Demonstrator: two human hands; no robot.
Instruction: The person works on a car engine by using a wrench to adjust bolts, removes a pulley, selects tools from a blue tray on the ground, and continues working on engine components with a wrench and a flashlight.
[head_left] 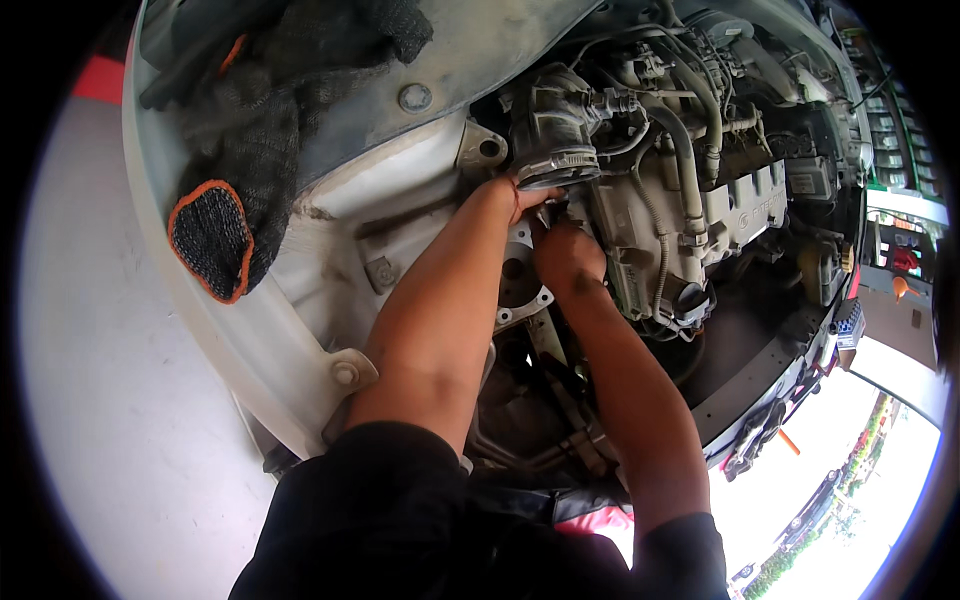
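Starting over at 9 o'clock, there's a dark knit glove (215,235) with an orange-trimmed cuff lying on the white car body panel (300,330), and more dark knit fabric bunched up above it toward 11 o'clock. Just right of that, around 12 o'clock, a round bolt head (414,97) sits in the grey inner panel.

Moving toward the center, the left forearm comes up from 6 o'clock and the left hand (522,197) disappears under the ribbed end of a grey round engine housing (555,130) with a metal clamp band around it. The fingers are tucked behind the housing, so can't tell if they're gripping anything or just pressed against it. The hand is touching the underside of that housing for sure.

Right next to it, just past center toward 3 o'clock, the right hand (567,255) is curled narrow and pushed into the gap between the housing and the engine block (700,220). Fingertips are hidden, so whatever it's holding, if anything, doesn't show. The two hands are nearly touching each other.

Further right, the block carries a bunch of grey hoses (688,150) and a corrugated cable conduit (658,235) running down its side. At 4 o'clock there's bright daylight, with some greenery outside.
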